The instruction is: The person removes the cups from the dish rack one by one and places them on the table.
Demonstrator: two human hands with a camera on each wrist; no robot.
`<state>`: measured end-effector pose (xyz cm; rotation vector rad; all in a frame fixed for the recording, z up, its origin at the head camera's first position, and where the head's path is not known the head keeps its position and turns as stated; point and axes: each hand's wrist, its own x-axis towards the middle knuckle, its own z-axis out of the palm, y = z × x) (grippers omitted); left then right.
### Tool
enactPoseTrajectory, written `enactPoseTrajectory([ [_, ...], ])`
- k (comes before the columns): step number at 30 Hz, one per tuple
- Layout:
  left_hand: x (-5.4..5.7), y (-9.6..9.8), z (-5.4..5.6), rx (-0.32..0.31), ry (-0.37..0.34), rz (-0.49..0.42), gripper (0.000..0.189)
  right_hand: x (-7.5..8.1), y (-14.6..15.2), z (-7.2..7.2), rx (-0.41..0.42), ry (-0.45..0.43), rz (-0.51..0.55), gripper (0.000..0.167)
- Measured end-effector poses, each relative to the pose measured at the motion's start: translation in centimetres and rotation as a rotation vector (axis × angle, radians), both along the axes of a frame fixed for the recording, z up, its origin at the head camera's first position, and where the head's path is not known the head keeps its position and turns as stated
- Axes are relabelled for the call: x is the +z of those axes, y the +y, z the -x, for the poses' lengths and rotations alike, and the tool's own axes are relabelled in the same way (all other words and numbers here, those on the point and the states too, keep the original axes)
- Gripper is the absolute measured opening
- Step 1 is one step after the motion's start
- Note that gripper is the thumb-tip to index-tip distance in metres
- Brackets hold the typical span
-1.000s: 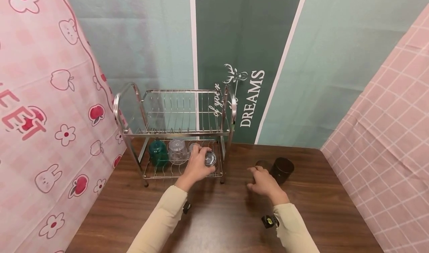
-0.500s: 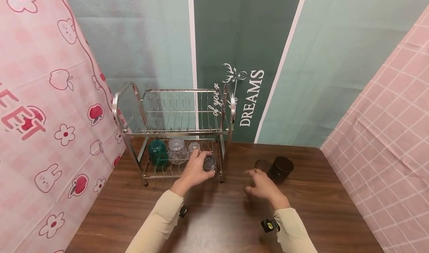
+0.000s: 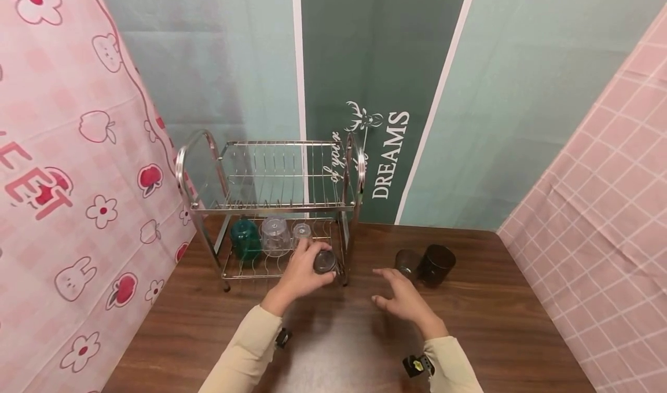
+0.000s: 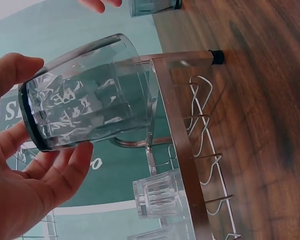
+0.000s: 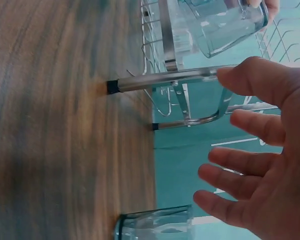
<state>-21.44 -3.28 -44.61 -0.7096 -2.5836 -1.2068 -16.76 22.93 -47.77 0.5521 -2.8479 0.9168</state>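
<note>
My left hand [image 3: 298, 272] grips a clear, smoky drinking glass [image 3: 325, 261] near its base, thumb on one side and fingers on the other. The glass is upside down at the front right of the metal dish rack's [image 3: 276, 209] lower tier; its base edge looks dark in the left wrist view. My right hand [image 3: 405, 299] hangs over the table with fingers spread and holds nothing. Just beyond it stand a smoky see-through glass [image 3: 407, 261] and a dark cup [image 3: 438, 264]. In the right wrist view the right palm [image 5: 285, 195] faces the rack.
On the lower tier, a green glass [image 3: 245, 239], a clear glass [image 3: 275, 237] and a small clear glass [image 3: 301, 231] stand upside down in a row. The upper tier has wire plate slots. Printed curtains [image 3: 385, 63] border the wooden table [image 3: 490, 300] behind and at both sides.
My left hand has drawn the smoky glass toward the front edge of the rack. The right hand has shifted a little left and nearer me, away from the two dark vessels.
</note>
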Motion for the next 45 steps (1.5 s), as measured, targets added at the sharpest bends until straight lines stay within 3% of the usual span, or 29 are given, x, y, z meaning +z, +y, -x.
enactPoseTrajectory([
  [10,-0.8,-0.3,-0.8,-0.005,-0.042,-0.049,0.050,-1.6,-0.5,-0.5,-0.032,0.052,0.119,0.057],
  [18,-2.1,-0.3,-0.8,-0.010,-0.054,-0.136,0.050,-2.0,-1.0,-0.6,-0.053,0.055,0.304,0.056],
  [23,-2.9,-0.3,-0.9,-0.038,-0.145,-0.277,0.049,-1.8,-1.4,-0.6,-0.076,-0.010,0.391,0.056],
  [25,-2.6,-0.4,-1.3,-0.056,-0.188,-0.347,0.049,-1.6,-1.5,-0.6,-0.078,-0.038,0.412,0.055],
  [30,-3.8,-0.3,-1.3,-0.109,-0.228,-0.452,0.049,0.6,-2.4,-1.5,-0.019,-0.059,0.533,0.052],
  [32,-4.8,-0.2,-1.2,-0.128,-0.237,-0.477,0.049,1.4,-2.8,-1.8,0.009,-0.056,0.581,0.051],
  [34,-5.1,0.0,-1.3,-0.146,-0.258,-0.507,0.049,1.3,-2.9,-1.8,0.025,-0.053,0.606,0.051],
  [41,-5.2,0.6,-1.8,-0.171,-0.351,-0.607,0.050,1.0,-3.1,-1.7,0.083,-0.068,0.684,0.051],
  [45,-3.9,0.9,-2.7,-0.217,-0.372,-0.669,0.049,0.9,-3.1,-1.6,0.091,-0.087,0.730,0.051],
])
